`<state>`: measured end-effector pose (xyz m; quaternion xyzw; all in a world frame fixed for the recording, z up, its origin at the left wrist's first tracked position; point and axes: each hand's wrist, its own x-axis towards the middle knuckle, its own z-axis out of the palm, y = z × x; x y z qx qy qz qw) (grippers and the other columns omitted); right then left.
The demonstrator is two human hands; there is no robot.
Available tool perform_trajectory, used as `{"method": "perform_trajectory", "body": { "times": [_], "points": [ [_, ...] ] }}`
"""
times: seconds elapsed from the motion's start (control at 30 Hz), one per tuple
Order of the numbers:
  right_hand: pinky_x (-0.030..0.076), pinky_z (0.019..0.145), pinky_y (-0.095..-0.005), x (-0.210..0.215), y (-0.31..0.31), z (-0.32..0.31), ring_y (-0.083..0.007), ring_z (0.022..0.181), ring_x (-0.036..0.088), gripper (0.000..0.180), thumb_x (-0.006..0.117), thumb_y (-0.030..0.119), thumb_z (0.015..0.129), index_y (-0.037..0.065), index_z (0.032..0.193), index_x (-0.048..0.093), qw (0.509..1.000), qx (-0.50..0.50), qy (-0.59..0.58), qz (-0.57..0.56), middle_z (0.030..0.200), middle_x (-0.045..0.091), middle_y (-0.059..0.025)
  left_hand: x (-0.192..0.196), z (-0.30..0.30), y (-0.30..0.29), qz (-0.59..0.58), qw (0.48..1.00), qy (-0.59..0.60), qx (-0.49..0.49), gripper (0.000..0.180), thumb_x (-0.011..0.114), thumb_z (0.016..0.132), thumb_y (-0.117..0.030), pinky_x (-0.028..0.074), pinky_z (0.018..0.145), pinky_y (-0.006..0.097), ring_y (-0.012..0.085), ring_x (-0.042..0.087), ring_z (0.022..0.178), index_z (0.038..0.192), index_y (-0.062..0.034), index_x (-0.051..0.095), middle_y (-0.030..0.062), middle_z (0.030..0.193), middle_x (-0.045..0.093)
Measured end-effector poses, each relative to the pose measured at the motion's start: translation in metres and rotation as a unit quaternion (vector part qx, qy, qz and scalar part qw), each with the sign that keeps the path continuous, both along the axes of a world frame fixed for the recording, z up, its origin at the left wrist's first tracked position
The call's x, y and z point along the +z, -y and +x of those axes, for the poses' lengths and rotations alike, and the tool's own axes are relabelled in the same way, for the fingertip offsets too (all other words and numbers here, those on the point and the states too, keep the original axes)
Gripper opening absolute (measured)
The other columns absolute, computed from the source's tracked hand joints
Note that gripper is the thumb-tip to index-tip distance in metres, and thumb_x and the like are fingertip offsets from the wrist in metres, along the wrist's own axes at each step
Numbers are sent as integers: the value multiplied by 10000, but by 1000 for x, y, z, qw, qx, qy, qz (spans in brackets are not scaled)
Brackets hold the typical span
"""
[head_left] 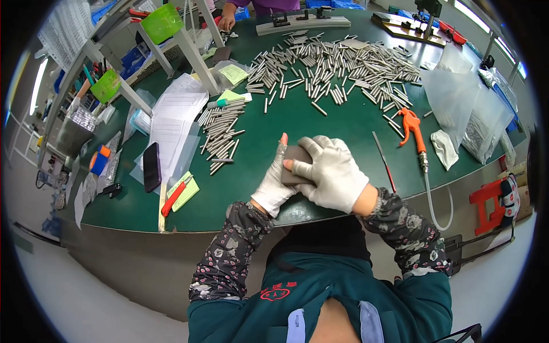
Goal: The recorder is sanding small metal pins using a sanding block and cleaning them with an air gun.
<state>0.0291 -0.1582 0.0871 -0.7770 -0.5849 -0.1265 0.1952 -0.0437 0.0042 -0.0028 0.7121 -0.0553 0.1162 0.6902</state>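
Nearest to us is one dark green jacket [240, 311], its arms running into two flowered sleeve covers [229, 248]. Beyond them, our left hand [273, 186] and our right hand [337, 174], both in white gloves with two bare thumb tips showing, share one gray-brown block [296, 153] over the near middle of the tabletop [343, 126]. Our left grip holds the block's left side, thumb upright and fingers mostly hidden; our right grip is bent over its right part, thumb against its face. We cannot tell whether the block touches the surface beneath. Ahead of our hands we see one broad heap of metal pins [337, 71], too many and too overlapped to count, and to its left one smaller group of pins [220, 134]. On our right are one slim red-handled tool [382, 157], one orange air gun [413, 128] with one hose, and one crumpled white cloth [444, 150]. On our left are one dark phone [151, 167] and one red cutter [176, 197] over one yellow-green pad [187, 193]. At the far edge, one co-worker's hand [227, 22] shows; beyond our right side stands one red stool [485, 207].
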Motion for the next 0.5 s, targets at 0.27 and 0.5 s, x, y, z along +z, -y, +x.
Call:
{"method": "perform_trajectory", "body": {
  "times": [0.27, 0.5],
  "points": [
    [424, 827, -423, -5, 5, 2, -308, 1035, 546, 403, 698, 286, 710, 206, 1105, 703, 999, 24, 37, 15, 1114, 588, -164, 1, 1, 3, -152, 986, -54, -35, 1119, 658, 756, 117, 514, 848, 273, 123, 602, 952, 1537, -254, -53, 58, 1095, 585],
    [415, 881, -414, -24, 31, 32, -291, 1056, 534, 400, 712, 285, 693, 178, 1079, 710, 965, -257, 26, 36, 1086, 590, -120, 4, -4, 0, -50, 995, -77, -26, 1150, 654, 710, 155, 464, 742, 210, 69, 515, 751, 1545, -231, -36, -14, 814, 528]
  ]
}}
